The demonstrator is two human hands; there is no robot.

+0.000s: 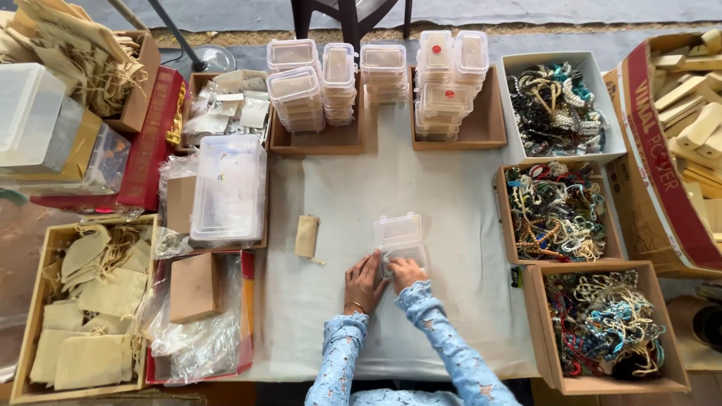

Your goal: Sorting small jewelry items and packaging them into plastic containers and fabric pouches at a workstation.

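Clear plastic hinged box (400,239), small, lay open near the front middle of the pale cloth-covered table (421,180), its lid tipped back away from the person. Both hands worked at its lower tray: the left hand (364,283), with a bangle at the wrist, rested flat beside the tray's left edge, fingers loosely spread and touching it; the right hand (407,271) lay curled over the tray's front, fingertips inside or on the rim, and whether it gripped anything could not be told. Just left of the box lay one small beige drawstring pouch (306,237), apart from the hands. Along the far edge stood cardboard trays with stacks of empty clear boxes (338,79). To the right sat three open boxes of mixed beaded bracelets (558,210), one behind another. At the left, a wooden tray of beige pouches (86,316), a large clear lidded container (228,188), and crumpled plastic bags (199,342).
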